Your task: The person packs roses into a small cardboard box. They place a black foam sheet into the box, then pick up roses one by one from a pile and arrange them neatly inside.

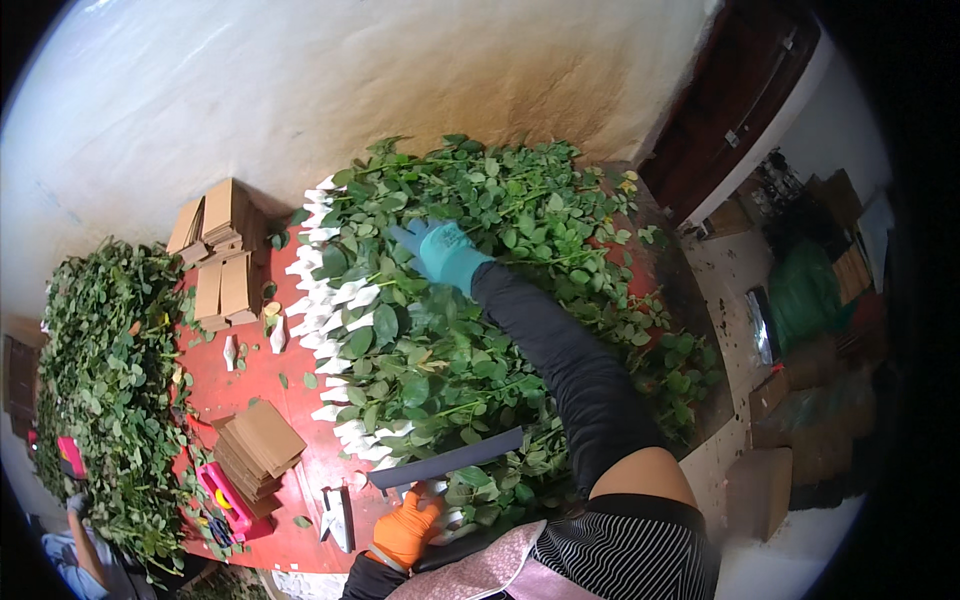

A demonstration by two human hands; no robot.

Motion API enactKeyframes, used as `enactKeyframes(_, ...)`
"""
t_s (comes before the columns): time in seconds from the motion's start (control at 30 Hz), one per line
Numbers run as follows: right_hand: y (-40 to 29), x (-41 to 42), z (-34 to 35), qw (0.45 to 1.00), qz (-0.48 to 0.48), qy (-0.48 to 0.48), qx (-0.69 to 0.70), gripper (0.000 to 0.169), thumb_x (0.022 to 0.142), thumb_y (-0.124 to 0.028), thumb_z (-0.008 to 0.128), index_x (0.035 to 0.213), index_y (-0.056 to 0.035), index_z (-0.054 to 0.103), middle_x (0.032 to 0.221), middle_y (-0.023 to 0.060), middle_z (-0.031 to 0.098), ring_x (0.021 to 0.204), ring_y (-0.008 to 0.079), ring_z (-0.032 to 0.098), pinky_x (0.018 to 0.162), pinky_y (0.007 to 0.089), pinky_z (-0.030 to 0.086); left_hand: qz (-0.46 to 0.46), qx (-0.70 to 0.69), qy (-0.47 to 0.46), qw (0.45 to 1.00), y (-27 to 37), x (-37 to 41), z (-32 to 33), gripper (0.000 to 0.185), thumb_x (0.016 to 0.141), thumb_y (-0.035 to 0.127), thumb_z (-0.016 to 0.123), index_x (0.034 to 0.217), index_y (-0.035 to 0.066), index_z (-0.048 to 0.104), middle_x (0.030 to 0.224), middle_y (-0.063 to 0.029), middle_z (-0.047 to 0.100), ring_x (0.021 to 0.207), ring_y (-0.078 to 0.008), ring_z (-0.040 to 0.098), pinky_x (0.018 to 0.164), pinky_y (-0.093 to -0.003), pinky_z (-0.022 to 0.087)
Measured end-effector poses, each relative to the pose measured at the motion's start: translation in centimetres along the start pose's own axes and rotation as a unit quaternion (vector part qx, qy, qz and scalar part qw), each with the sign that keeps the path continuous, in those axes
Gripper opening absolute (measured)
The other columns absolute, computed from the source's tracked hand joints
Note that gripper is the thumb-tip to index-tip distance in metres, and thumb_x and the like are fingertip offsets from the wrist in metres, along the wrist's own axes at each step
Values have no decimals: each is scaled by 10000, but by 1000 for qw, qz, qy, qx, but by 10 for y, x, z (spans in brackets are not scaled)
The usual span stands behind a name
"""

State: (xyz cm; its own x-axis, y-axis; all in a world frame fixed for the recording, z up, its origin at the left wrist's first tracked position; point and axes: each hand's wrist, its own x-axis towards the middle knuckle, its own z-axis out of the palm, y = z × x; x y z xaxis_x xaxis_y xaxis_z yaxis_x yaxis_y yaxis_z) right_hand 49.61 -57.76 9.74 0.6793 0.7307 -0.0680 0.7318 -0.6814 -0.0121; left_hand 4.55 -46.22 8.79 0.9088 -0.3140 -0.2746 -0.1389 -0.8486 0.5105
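Observation:
My right hand [442, 251], in a teal and blue glove, reaches over the pile of leafy rose stems [465, 367], its fingers spread among the upper leaves. White-wrapped flower heads [319, 300] line the pile's left side. Near the table's front edge my left hand [406, 529], in an orange glove, has its fingers bent at a few white-wrapped heads [450, 525], just below a long dark grey strip [450, 457]. Whether it grips them cannot be made out. A white and black stapler-like tool [337, 519] lies left of this hand on the red table [289, 390].
Cardboard pieces [259, 442] lie beside a pink tool holder [232, 502] with scissors [220, 531]. More cardboard stacks [225, 289] stand by the wall. Another leafy pile [112, 390] fills the left side, where a co-worker's gloved hand [76, 502] shows. Boxes [757, 491] stand at right.

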Motion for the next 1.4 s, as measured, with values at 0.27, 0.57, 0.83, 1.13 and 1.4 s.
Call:
enactKeyframes(0.27,6,-7,46,986,-44,-142,-73,756,826,-432,734,1449,-135,424,1382,150,518,1246,308,526,1056,486,367,-22,-8,-31,999,-2,-1,0,472,818,212,701,1272,247,577,1528,-168,397,881,-326,704,668,-397,577)
enactKeyframes(0.57,-49,-82,-13,994,-99,-14,-32,459,778,-168,706,1198,-90,537,1120,144,621,942,328,659,801,463,521,-16,-3,17,1000,3,1,2,524,717,220,779,1214,246,614,1450,-125,493,784,-296,702,629,-375,574)
enactKeyframes(0.83,-67,-112,105,965,-155,-199,74,652,858,-353,672,1425,-101,470,1296,218,580,1118,416,613,915,505,511,-38,26,-14,999,-7,-1,21,507,749,201,749,1229,263,601,1476,-134,458,839,-305,703,647,-394,579)
enactKeyframes(1.13,-41,39,17,996,-65,-13,-55,291,889,-342,624,1007,-90,707,989,159,707,966,340,677,821,469,546,-59,8,-31,998,2,-1,6,427,794,210,684,1209,248,591,1467,-129,470,835,-306,701,618,-384,572)
enactKeyframes(1.4,-28,35,9,995,37,-82,-42,233,878,-115,623,1086,-88,725,1143,124,698,987,335,688,875,422,554,-39,-30,31,998,-4,-10,21,443,800,185,676,1228,234,577,1515,-100,430,823,-336,696,595,-409,570)
